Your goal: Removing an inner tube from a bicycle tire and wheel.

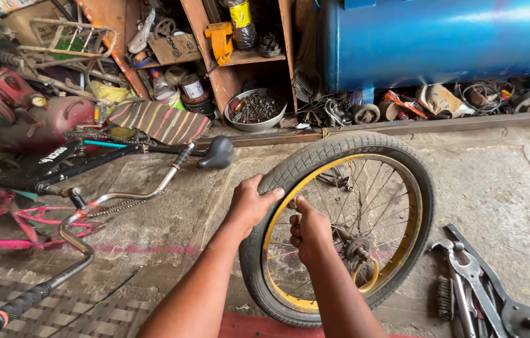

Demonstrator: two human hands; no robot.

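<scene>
Bicycle wheel [340,228]: stands upright on the concrete floor [503,181], near the floor's near edge, just in front of the person; black tyre [334,145] mounted on a yellow rim [413,219], with thin wire spokes and a hub [358,249] right of the hands.
Left hand [251,203]: draped over the upper left arc of the tyre, palm on the tread; fingers curled over the sidewall toward the rim, thumb lying along the tyre.
Right hand [309,233]: inside the wheel, closed into a loose fist against the inner side of the rim; thumb raised and pressed up at the tyre bead. Whether it pinches anything cannot be told.
Hand spacing: near each other, on either side of the same stretch of tyre.
Bicycle frame [58,163]: lies on its side at the floor's left edge; black saddle [216,153] close to the wheel's top left, chrome handlebar [74,244] with black grip [24,305] toward the near left corner.
Pliers [465,269]: lie flat on the floor right of the wheel, among other metal hand tools; wire brush [445,297] just beside them.
Metal bowl [255,109]: at the floor's far edge, full of small metal parts.
Blue tank [440,37]: far right, raised above cluttered parts.
Wooden shelves [221,50]: far centre, packed with bottles and parts.
</scene>
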